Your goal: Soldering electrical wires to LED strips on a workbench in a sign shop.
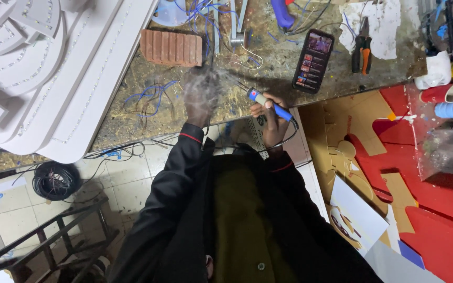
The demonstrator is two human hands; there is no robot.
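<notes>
Blue-handled soldering iron [269,104] gripped in my right hand [271,118]; left hand [201,94] blurred, grip unclear, over thin blue wires [153,97]. Best steady it before touching tip.

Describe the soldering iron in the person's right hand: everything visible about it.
The soldering iron has a blue plastic-looking handle with a paler grey collar and a small red mark near the front; its thin metal tip points toward the left hand, which is blurred. The right hand grips the handle, holding it slanted over the scuffed workbench. A dark cord runs from its rear end past the wrist.
</notes>
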